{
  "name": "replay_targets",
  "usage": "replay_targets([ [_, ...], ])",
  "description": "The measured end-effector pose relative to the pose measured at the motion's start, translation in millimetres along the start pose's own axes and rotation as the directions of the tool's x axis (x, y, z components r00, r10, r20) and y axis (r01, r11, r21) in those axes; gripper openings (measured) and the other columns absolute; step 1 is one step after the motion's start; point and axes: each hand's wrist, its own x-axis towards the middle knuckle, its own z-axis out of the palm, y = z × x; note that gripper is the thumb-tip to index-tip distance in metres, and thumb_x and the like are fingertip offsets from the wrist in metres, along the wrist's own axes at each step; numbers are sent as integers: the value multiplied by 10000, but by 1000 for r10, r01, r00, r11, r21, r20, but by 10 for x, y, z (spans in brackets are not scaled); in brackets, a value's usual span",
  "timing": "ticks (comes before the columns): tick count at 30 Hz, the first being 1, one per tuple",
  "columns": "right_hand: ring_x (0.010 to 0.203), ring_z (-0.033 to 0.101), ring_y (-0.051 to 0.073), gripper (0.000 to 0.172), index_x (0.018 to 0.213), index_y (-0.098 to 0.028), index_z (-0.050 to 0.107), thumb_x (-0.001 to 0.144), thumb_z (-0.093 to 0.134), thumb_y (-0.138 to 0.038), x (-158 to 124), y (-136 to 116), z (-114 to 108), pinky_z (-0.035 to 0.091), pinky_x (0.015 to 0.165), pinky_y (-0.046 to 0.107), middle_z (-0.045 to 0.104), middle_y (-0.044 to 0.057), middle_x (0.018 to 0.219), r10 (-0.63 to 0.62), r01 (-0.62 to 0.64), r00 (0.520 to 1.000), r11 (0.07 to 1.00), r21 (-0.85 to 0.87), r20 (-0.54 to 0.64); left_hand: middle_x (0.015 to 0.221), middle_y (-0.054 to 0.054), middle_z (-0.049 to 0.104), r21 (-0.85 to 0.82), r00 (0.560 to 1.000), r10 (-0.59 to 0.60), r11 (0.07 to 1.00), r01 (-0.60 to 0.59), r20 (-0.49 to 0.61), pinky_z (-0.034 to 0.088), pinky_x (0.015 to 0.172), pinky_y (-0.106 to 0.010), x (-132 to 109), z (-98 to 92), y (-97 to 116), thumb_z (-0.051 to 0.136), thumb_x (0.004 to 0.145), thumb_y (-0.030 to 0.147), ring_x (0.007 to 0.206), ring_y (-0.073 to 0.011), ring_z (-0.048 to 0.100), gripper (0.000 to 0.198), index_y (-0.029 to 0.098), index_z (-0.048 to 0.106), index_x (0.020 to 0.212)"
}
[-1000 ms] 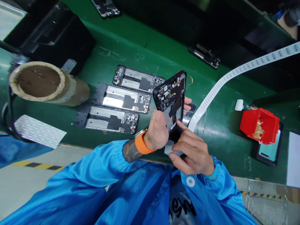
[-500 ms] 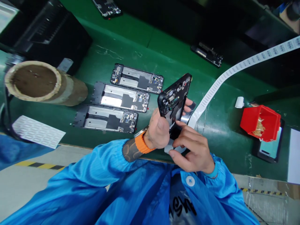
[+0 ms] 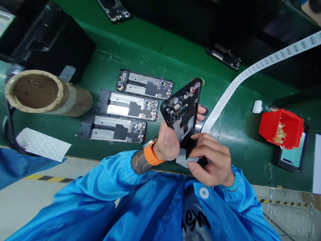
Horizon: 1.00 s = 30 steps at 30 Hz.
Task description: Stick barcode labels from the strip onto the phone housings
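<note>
My left hand (image 3: pixel 168 142) is closed around an opened phone body (image 3: pixel 185 108), held tilted above the bench with its circuit parts showing. At the phone's lower end is my right hand (image 3: pixel 213 157), its thumb and fingers drawn together in a pinch. A pale grey film-like piece (image 3: pixel 185 161) shows at those fingertips, with a dark strip beside it. How the piece joins the phone is hidden. Left of the hands lie three more opened phone bodies: the top one (image 3: pixel 144 84), the middle one (image 3: pixel 127 105) and the bottom one (image 3: pixel 114 129).
A barcode label strip (image 3: pixel 235 83) curves off to the upper right. At right, a red bin (image 3: pixel 281 129) with small pale bits sits over a phone (image 3: pixel 292 154). A cardboard tube (image 3: pixel 75 98) and a label sheet (image 3: pixel 43 144) are at left. Further phone bodies (image 3: pixel 224 57) lie behind.
The phone's near end has tipped left and down a little in my left hand. My right hand has shifted slightly right, and the pale piece shows more between the hands.
</note>
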Motion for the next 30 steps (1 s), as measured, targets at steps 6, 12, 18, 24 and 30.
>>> replay_targets([
  [6, 620, 537, 149, 66, 809, -203, 626, 819, 685, -176, -3, 7, 29, 589, 995, 509, 591, -6, 660, -20, 22, 999, 997, -72, 37, 1151, -102, 685, -94, 987, -96, 992, 84, -130, 582, 817, -372, 76, 65, 128, 387, 916, 773, 952, -242, 692, 660, 220, 692, 1105],
  [12, 615, 551, 146, 55, 799, -206, 633, 833, 672, -187, 2, 6, 47, 594, 1001, 503, 587, -12, 654, -11, 14, 999, 997, -77, 44, 1154, -85, 686, -78, 979, -145, 988, 135, -142, 579, 831, -394, 48, 80, 170, 426, 896, 778, 971, -252, 685, 643, 228, 707, 1074],
  [18, 595, 547, 142, 89, 766, -231, 624, 847, 652, -209, 17, 8, 33, 613, 906, 463, 568, -33, 623, 38, -36, 999, 998, -53, 36, 1179, -116, 684, -49, 984, -165, 986, 161, -73, 587, 830, -406, 3, 52, 125, 427, 897, 767, 1044, -295, 667, 669, 195, 724, 1074],
  [24, 591, 516, 147, 136, 743, -222, 607, 865, 654, -185, 6, 55, -37, 523, 602, 336, 529, -26, 604, 76, -75, 996, 997, 7, -49, 1161, -101, 695, -93, 956, -284, 957, 276, -76, 579, 873, -436, 5, 84, 154, 449, 856, 805, 1040, -316, 678, 676, 223, 729, 1055],
  [30, 795, 624, 198, 134, 956, -211, 680, 912, 607, -108, -16, 221, 0, 531, 723, 369, 663, 44, 813, 110, -157, 984, 903, -400, -139, 1020, -84, 726, -242, 914, -383, 907, 345, -131, 600, 762, -388, 134, 109, 244, 550, 777, 842, 855, -254, 697, 670, 228, 733, 973],
])
